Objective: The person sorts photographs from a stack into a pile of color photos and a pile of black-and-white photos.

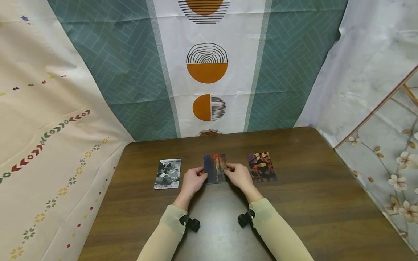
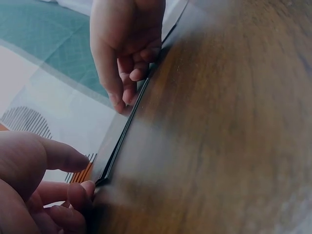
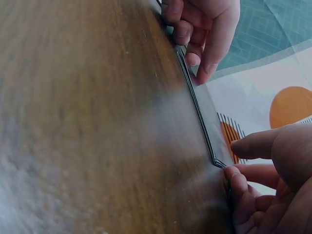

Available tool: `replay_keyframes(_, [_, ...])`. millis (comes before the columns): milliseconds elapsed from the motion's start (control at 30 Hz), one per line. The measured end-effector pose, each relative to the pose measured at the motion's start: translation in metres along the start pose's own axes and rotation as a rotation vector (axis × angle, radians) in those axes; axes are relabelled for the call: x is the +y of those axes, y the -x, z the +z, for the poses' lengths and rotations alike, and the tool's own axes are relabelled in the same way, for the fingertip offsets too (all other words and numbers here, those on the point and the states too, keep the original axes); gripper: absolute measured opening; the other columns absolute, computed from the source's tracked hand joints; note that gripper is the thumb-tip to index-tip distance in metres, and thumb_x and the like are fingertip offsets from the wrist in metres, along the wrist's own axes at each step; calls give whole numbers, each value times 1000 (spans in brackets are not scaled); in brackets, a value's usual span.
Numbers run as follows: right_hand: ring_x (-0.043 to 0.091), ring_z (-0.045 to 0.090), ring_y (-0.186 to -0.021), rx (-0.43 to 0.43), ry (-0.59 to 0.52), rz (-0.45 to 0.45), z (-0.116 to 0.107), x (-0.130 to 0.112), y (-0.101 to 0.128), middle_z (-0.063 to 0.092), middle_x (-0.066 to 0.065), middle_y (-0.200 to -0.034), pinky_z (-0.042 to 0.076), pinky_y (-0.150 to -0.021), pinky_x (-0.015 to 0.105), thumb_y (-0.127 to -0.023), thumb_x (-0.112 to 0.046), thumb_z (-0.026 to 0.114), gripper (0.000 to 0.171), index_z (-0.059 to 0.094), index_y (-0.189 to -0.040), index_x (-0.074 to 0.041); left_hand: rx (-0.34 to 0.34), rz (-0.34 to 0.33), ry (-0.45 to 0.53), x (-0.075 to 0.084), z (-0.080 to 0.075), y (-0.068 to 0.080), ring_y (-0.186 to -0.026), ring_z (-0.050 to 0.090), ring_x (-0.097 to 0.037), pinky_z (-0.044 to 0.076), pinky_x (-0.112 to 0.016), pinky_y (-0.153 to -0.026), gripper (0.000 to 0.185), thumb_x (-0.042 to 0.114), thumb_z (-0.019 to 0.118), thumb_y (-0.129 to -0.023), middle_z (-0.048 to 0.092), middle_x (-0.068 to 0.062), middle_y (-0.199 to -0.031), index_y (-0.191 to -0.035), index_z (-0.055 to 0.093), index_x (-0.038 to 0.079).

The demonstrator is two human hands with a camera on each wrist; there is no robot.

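Square the blue-and-red photo stack (image 1: 215,169) flat on the wood-grain table (image 1: 313,214). With left hand (image 1: 192,180) and right hand (image 1: 239,175) loosely curled, touching opposite edges without pinching, press inward evenly.

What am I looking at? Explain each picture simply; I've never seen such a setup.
No robot here: just a person's bare left hand and right hand. The wide picture comes from a head camera looking forward and down. The other two come from small black cameras worn on the wrists, each watching that hand's work. On the brown table lie a black-and-white photo card on the left and a reddish picture card on the right. Between them, both hands hold a thin stack of picture cards by opposite edges.
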State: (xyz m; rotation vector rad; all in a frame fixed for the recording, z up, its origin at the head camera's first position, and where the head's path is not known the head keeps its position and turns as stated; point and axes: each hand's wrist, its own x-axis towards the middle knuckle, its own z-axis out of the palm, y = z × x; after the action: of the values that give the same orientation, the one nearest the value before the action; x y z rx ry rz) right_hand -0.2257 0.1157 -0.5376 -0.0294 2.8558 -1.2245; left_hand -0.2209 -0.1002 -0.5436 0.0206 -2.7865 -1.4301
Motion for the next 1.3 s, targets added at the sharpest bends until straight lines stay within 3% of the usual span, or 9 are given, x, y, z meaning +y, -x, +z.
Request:
replay_keyframes(500, [33, 71, -115, -7, -48, 20, -1, 2, 0, 76, 10, -124, 53, -98, 54, -102, -27, 71, 42, 72, -140, -10, -26, -45, 84, 1, -2, 1, -83, 57, -20, 46, -35, -76, 40, 16, 76, -95, 64, -2, -86, -130, 75, -3])
replay_keyframes(900, [35, 67, -122, -30, -134, 63, -1, 1, 1, 74, 10, -130, 51, -102, 56, -102, -28, 71, 42, 72, -141, -12, -13, -44, 90, 0, -1, 2, -82, 56, -20, 45, -35, -75, 41, 16, 76, -95, 63, -2, -87, -132, 74, -3])
replay_keyframes(1133, [34, 68, -119, -21, -125, 74, 0, -1, 1, 74, 10, -126, 52, -99, 54, -102, -27, 72, 44, 71, -142, -9, -34, -34, 75, 0, -1, 1, -81, 56, -20, 45, -34, -74, 45, 16, 76, -94, 63, -2, -87, -134, 72, -4])
replay_keyframes(1300, [34, 67, -120, -25, -125, 83, 0, -2, 1, 74, 10, -126, 52, -100, 53, -101, -28, 72, 45, 71, -142, -9, -50, -66, 132, 0, -3, 0, -85, 56, -20, 45, -33, -75, 44, 15, 76, -94, 63, -3, -90, -134, 72, -4])
